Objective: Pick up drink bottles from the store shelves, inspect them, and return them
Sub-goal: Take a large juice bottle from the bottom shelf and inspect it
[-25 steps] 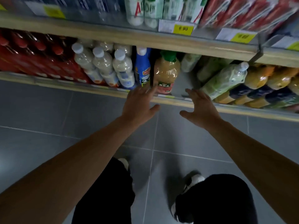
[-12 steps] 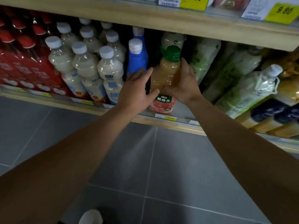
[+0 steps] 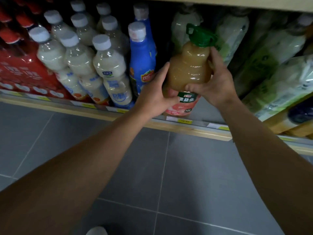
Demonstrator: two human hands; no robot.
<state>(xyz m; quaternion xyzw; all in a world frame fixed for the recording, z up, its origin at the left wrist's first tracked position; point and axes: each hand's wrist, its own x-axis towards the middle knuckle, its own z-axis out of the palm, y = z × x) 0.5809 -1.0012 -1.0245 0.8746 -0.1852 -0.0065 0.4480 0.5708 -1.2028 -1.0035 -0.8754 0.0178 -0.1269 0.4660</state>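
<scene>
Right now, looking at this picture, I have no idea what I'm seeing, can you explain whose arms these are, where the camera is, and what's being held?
There is no machine here. The camera sits on a person's head and looks down past their own bare arms at a store shelf near a grey tiled floor. The left hand and right hand both grip one juice bottle with cloudy amber liquid and a green cap. To its left stand blue bottles, milky white-capped bottles and red packs. Pale green bottles lean on the right. Yellow price tags line the shelf edge.

Juice bottle (image 3: 189, 65), cloudy amber liquid, green handled cap, green-pink label, upright, at shelf front edge
</scene>
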